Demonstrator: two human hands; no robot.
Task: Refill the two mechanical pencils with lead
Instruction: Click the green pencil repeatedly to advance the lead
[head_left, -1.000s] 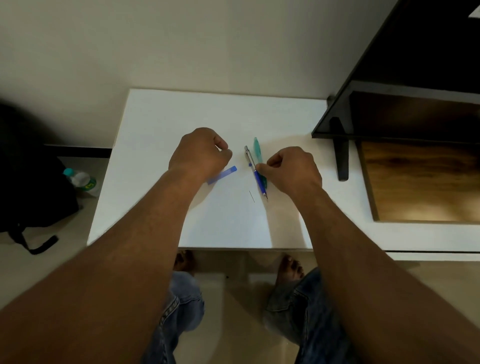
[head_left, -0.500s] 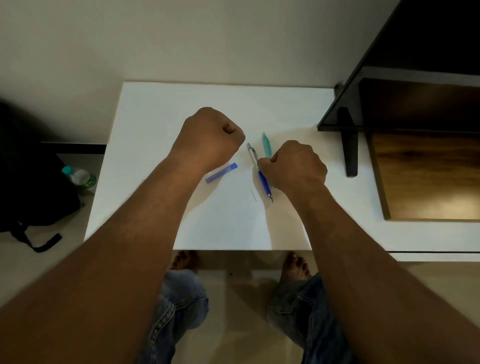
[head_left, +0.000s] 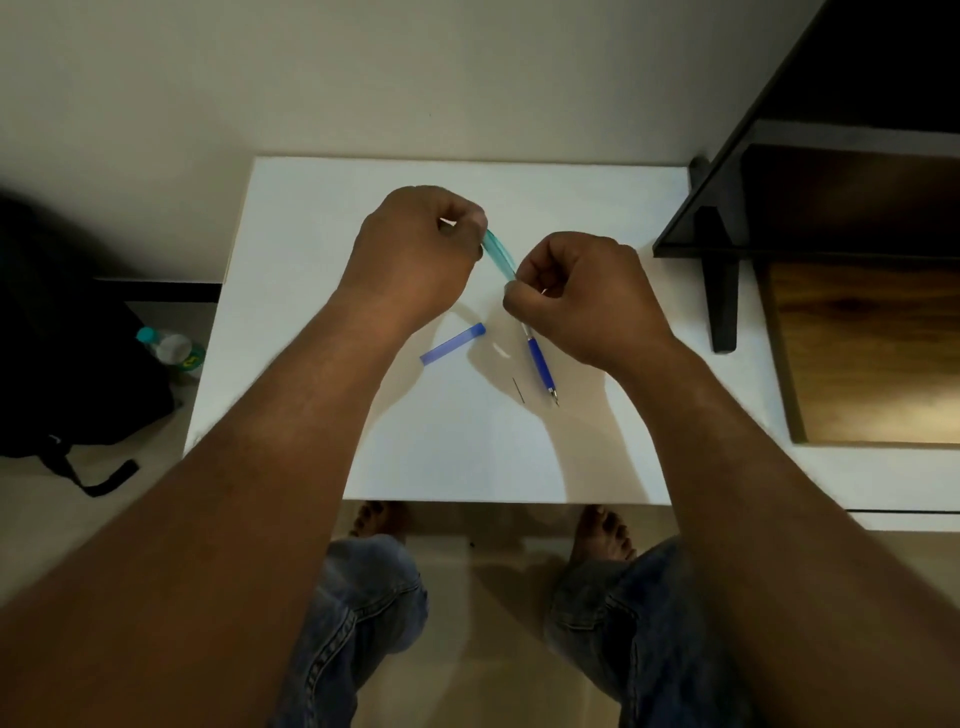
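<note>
A teal mechanical pencil (head_left: 500, 255) is held above the white table (head_left: 311, 270) between both hands. My left hand (head_left: 415, 254) grips its far end and my right hand (head_left: 576, 291) pinches its near end. A blue mechanical pencil (head_left: 540, 364) lies on the table under my right hand, tip pointing toward me. A blue lead case (head_left: 452, 343) lies flat to its left. A single thin lead (head_left: 517, 389) rests on the table beside the blue pencil's tip.
A black shelf unit (head_left: 810, 208) with a wooden panel (head_left: 862, 353) stands at the right. A black bag (head_left: 67, 332) and a water bottle (head_left: 171, 349) sit on the floor at the left. My knees and bare feet show below the table's front edge.
The teal pencil has been lifted off the table and is now held between both hands. My left hand moved right and away from the lead case. The blue pencil stayed on the table.
</note>
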